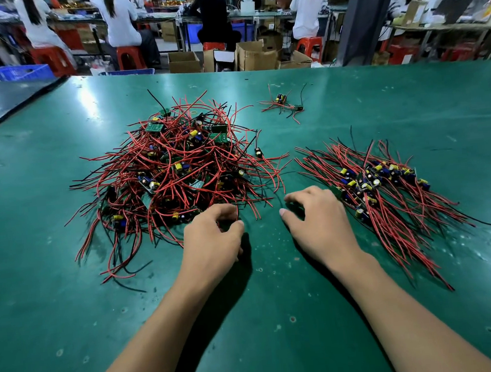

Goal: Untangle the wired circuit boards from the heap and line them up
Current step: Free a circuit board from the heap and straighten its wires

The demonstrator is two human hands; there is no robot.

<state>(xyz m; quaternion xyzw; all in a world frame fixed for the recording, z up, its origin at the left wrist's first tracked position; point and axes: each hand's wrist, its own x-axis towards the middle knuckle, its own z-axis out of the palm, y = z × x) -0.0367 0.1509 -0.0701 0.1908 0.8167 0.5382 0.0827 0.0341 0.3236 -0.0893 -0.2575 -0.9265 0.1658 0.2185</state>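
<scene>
Shows, at centre-left of the green table (72, 319), a tangled heap (177, 168) of small circuit boards trailing red and black wires, piled high, with loose ends spilling toward the near edge. To the right, well apart from it, a row of boards (381, 186) laid side by side, wires roughly parallel and slanting from far left to near right. Farther back, between the two, a small cluster (283, 102) of a few wired boards lying alone.

At the heap's near right edge, the left hand (210, 242), fingers (225, 209) curled and thumb drawn close to the forefinger among the red wire ends. Cannot tell whether pinching a wire or merely touching. Just beside the row's near left end, the right hand (318, 218), palm down over the table, fingers loosely bent and spread, thumb out to the side, gripping nothing.

Beyond the table, people seated on red stools (129, 58) at long benches, backs to the camera, amid cardboard boxes (253, 56) and blue crates (20, 72).
</scene>
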